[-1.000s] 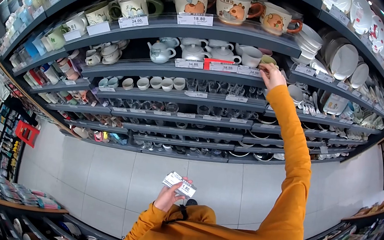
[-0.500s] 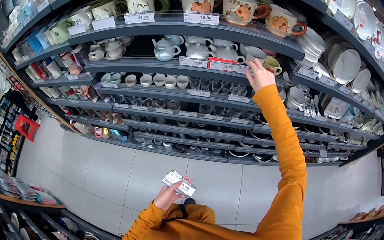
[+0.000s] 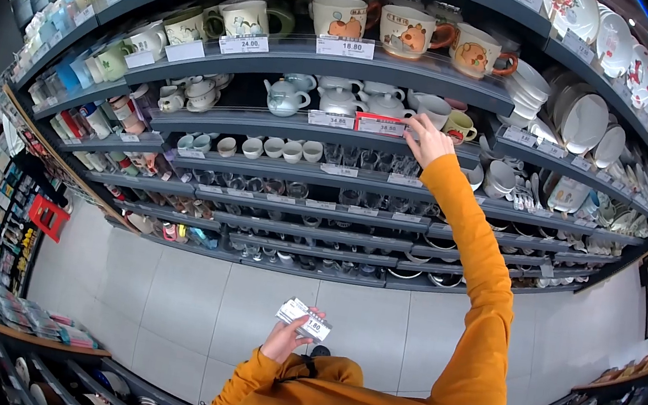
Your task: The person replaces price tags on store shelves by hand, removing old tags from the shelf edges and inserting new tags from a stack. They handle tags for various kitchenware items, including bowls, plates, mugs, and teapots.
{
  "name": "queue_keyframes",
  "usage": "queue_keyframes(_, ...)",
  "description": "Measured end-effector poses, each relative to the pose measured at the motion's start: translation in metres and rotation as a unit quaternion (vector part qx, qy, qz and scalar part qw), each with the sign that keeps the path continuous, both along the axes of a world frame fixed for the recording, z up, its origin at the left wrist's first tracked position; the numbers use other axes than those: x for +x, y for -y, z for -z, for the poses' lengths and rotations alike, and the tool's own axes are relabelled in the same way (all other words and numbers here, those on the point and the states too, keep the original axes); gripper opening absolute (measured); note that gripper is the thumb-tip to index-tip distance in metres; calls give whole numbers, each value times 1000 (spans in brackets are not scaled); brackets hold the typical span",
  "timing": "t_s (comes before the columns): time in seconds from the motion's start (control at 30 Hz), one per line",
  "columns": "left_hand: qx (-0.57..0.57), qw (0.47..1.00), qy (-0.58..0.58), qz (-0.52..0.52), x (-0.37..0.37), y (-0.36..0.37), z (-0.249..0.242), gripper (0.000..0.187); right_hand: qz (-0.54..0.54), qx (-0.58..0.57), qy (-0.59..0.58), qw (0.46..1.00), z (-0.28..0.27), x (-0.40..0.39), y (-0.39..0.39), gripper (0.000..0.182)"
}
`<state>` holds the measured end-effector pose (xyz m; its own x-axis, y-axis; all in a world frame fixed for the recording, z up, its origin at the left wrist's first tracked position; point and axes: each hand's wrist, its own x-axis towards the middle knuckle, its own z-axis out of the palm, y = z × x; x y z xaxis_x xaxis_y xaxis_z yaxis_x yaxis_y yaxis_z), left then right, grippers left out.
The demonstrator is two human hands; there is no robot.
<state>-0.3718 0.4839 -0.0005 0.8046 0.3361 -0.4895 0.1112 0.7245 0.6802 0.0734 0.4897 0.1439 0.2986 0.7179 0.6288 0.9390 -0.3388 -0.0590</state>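
Observation:
In my left hand (image 3: 285,340), held low in front of my body, is a small stack of white price labels (image 3: 304,318). The top one reads 1.80, and my fingers are closed around the stack. My right hand (image 3: 431,142) reaches up to a shelf edge. Its thumb and fingertips pinch the right end of a red-bordered price label (image 3: 382,126) marked 38.50. Beside that sits another price label (image 3: 330,120), reading 34.80. Pale teapots (image 3: 287,99) stand behind the labels, and a yellow-green cup (image 3: 459,125) is just right of my fingers.
Mugs with cartoon animals (image 3: 407,32) line the shelf above. Small white cups (image 3: 274,147) and glasses fill lower shelves. Stacked plates (image 3: 582,125) stand to the right. A red plastic object (image 3: 48,218) is near the left rack, and grey floor tiles (image 3: 358,315) lie below.
The shelves sit slightly lower in view. My right hand has come down and left onto the red-bordered label's right end. My left hand still holds its labels.

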Motion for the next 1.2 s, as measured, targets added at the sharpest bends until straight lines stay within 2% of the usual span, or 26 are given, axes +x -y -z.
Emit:
queue_keyframes(0.2,3,1000,-4,1,6,2,-5,33,-2,-4,-3,1000,7,2,1,24)
queue_keyframes(0.23,4,1000,-3,3,7,2,-5,33,0,-16,-35,999,5,1,2,22)
queue_keyframes(0.43,5,1000,3,9,7,2,3,33,-18,12,-20,1000,9,6,2,23)
queue_keyframes(0.73,7,1000,7,2,10,4,1,33,-25,25,-67,997,10,5,-1,22)
queue_keyframes(0.83,4,1000,8,9,13,6,2,34,-21,52,-153,987,13,5,-7,23)
queue_keyframes(0.93,2,1000,7,16,15,8,0,35,-15,15,-210,978,5,0,-1,25)
queue_keyframes(1.07,2,1000,-1,17,20,11,-4,35,-29,73,-175,981,-2,-16,21,31)
queue_keyframes(1.2,6,1000,-2,28,21,13,-2,35,-23,146,-199,969,11,-27,48,33)
